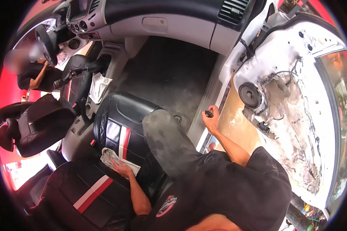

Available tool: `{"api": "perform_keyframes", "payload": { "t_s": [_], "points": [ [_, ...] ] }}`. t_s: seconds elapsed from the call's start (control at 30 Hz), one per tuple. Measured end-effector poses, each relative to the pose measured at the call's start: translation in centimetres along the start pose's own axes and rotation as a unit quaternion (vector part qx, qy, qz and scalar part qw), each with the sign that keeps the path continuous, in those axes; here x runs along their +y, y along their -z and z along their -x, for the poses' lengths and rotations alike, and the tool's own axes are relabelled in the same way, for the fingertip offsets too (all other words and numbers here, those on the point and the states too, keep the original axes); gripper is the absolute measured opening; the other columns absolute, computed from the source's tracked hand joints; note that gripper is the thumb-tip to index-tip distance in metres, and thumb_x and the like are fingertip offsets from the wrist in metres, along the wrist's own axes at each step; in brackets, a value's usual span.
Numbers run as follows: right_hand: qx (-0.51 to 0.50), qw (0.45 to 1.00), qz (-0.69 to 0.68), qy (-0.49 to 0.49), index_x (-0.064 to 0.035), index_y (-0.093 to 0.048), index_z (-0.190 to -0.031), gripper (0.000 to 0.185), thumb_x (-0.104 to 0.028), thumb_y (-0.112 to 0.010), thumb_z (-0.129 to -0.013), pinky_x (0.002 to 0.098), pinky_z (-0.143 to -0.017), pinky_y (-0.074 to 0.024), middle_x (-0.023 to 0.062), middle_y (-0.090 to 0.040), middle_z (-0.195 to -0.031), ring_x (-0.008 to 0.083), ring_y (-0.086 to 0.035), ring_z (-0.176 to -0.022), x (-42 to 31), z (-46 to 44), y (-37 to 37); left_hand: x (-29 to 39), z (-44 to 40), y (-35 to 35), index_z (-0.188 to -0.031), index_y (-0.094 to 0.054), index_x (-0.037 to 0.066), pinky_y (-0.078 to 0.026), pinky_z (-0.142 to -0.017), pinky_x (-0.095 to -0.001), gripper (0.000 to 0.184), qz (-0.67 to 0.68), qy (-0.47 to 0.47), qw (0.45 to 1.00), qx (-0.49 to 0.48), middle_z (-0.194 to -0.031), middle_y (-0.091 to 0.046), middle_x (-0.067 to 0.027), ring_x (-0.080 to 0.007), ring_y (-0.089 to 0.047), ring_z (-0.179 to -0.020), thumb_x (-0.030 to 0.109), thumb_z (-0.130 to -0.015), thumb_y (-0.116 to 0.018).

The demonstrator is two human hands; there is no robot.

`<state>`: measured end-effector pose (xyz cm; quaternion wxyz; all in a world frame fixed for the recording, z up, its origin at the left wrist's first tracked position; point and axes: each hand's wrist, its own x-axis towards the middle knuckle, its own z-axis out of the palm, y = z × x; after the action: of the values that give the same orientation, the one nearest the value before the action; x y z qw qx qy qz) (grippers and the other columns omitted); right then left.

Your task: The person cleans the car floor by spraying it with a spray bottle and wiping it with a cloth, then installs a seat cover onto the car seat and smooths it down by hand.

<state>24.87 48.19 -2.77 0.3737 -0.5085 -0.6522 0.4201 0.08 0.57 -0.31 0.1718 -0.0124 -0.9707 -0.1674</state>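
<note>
My left hand (122, 168) presses a crumpled off-white cloth (132, 166) onto the black leather car seat (113, 144), where the backrest meets the cushion. Its fingers are partly over the cloth. Out by the door opening, my right hand (212, 120) is closed around a small black object (208, 114); its exact kind is too small to tell. The seat carries a white and red stripe (92, 194) down its backrest. My knee rests against the cushion's right side.
An opened white door (297, 77) without its trim panel, with a round speaker (250, 95) and loose wiring, stands at right. Dashboard (162, 25) and gear lever (83, 104) lie ahead and left. Another white cloth (99, 87) sits by the console. Another person (36, 75) is at the far side.
</note>
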Motion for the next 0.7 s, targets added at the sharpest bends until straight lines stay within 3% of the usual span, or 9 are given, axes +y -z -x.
{"api": "perform_keyframes", "payload": {
  "t_s": [0.17, 0.27, 0.37, 0.57, 0.7],
  "points": [
    [-0.038, 0.999, 0.033, 0.007, -0.0033, -0.047, -0.088, 0.031, -0.012, -0.072, -0.074, 0.0369, -0.064, -0.0425, 0.0100, -0.046, -0.081, 0.0228, -0.047, -0.070, 2.7, 1.3, 1.0, -0.8, -0.2, -0.7, -0.149, -0.051, 0.015, -0.032, -0.116, -0.0501, 0.049, 0.005, -0.033, 0.999, 0.020, -0.144, -0.055, -0.0202, -0.0429, -0.047, -0.134, 0.024, -0.101, -0.056],
    [-0.047, 0.998, 0.018, -0.049, -0.0030, -0.045, -0.086, 0.031, -0.011, -0.072, -0.073, 0.0378, -0.064, -0.0425, 0.0104, -0.046, -0.080, 0.0241, -0.047, -0.069, 2.1, 2.1, 1.5, -0.9, -0.2, -0.8, -0.149, -0.051, 0.016, -0.033, -0.116, -0.0497, 0.048, -0.018, -0.012, 1.000, 0.004, -0.145, -0.054, -0.0195, -0.0420, -0.046, -0.135, 0.024, -0.102, -0.056],
    [-0.020, 0.999, 0.028, 0.003, -0.0024, -0.045, -0.085, 0.030, -0.011, -0.072, -0.074, 0.0390, -0.064, -0.0426, 0.0111, -0.046, -0.078, 0.0253, -0.047, -0.068, 2.4, 2.8, 1.4, -0.6, -0.2, -0.6, -0.149, -0.051, 0.016, -0.033, -0.115, -0.0495, 0.047, -0.021, -0.016, 1.000, 0.010, -0.146, -0.054, -0.0192, -0.0415, -0.047, -0.134, 0.025, -0.103, -0.055],
    [-0.018, 0.998, 0.048, -0.043, -0.0021, -0.047, -0.084, 0.030, -0.015, -0.073, -0.075, 0.0398, -0.065, -0.0435, 0.0130, -0.047, -0.078, 0.0274, -0.049, -0.069, 2.7, 3.0, 1.4, 0.5, -0.1, 0.1, -0.148, -0.051, 0.015, -0.036, -0.112, -0.0499, 0.046, -0.009, -0.011, 1.000, 0.013, -0.143, -0.055, -0.0215, -0.0421, -0.048, -0.132, 0.025, -0.103, -0.055],
    [0.027, 0.997, 0.012, -0.064, -0.0015, -0.048, -0.084, 0.028, -0.015, -0.071, -0.076, 0.0421, -0.065, -0.0438, 0.0139, -0.049, -0.077, 0.0305, -0.051, -0.069, 2.4, 2.4, 1.1, -2.3, -0.7, -1.3, -0.147, -0.052, 0.011, -0.038, -0.110, -0.0507, 0.046, -0.020, -0.064, 0.998, 0.011, -0.141, -0.056, -0.0245, -0.0430, -0.050, -0.130, 0.023, -0.103, -0.055]
  ]
}}
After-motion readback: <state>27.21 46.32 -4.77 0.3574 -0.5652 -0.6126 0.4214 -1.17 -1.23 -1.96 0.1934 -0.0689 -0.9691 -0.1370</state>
